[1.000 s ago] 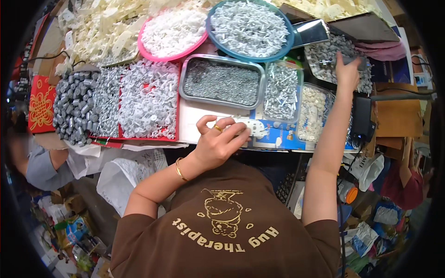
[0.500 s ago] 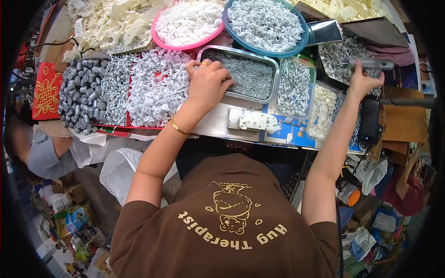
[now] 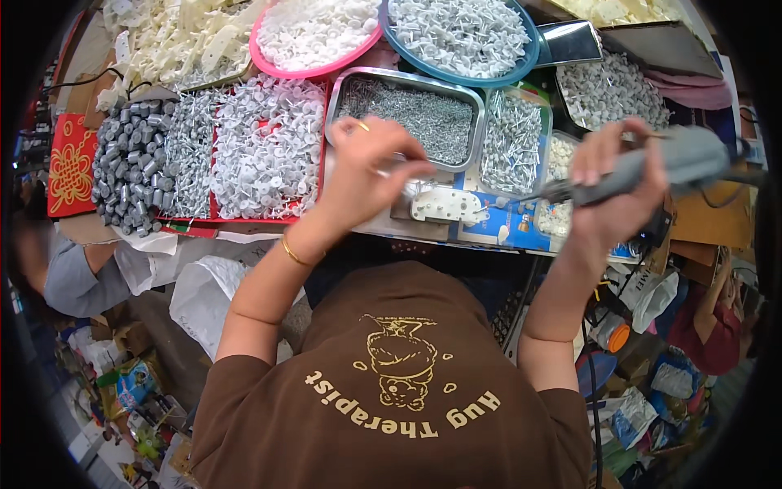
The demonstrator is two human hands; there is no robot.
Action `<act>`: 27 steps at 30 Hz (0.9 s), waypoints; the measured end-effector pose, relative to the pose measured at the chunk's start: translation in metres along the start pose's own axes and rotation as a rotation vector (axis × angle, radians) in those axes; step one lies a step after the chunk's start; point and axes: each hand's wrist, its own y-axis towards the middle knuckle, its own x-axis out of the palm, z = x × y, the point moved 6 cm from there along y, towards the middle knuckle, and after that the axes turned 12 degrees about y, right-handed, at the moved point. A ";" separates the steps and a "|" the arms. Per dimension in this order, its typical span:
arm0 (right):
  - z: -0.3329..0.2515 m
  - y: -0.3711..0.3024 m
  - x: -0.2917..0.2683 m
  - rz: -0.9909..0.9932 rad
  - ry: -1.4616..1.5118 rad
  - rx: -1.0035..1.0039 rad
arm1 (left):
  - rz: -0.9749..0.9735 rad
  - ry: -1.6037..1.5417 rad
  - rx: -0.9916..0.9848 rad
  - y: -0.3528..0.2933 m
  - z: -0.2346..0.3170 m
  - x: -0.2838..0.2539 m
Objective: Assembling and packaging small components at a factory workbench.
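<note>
Gripping a grey driver (image 3: pixel 691 156), the right hand (image 3: pixel 612 208) wraps its fingers round the body, presumably to steady its bulk and aim the bit leftward. Bit end (thin, smeared by blur) points at the white part (image 3: pixel 445 206); touching or not, cannot tell. Part lies between both hands' fingers, probably for equal reach. Left hand (image 3: pixel 362 167) hangs by the near edge of the steel tray (image 3: pixel 479 122), thumb and forefinger curved toward each other; whether they pinch anything, cannot tell. Small screws (image 3: pixel 432 122) fill the tray just beyond those fingers, likely for short picks. Long screws (image 3: pixel 511 145) lie to their right, white pegs (image 3: pixel 269 147) left.
</note>
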 end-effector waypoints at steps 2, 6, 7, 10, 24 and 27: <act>0.030 -0.014 0.003 -0.026 -0.026 0.058 | -0.038 -0.063 0.098 -0.005 0.024 0.016; 0.031 -0.037 0.027 -0.181 -0.024 -0.003 | -0.053 -0.013 0.213 -0.013 0.047 0.034; 0.034 -0.039 0.029 -0.207 -0.079 -0.004 | -0.049 -0.021 0.204 -0.014 0.047 0.037; 0.033 -0.045 0.038 -0.251 -0.180 -0.011 | -0.037 -0.028 0.220 -0.015 0.053 0.040; 0.066 -0.059 0.013 -0.250 -0.531 0.065 | -0.262 -0.126 0.229 -0.015 0.047 0.063; 0.050 -0.058 0.025 -0.280 -0.397 0.106 | -0.253 -0.115 0.213 -0.020 0.047 0.062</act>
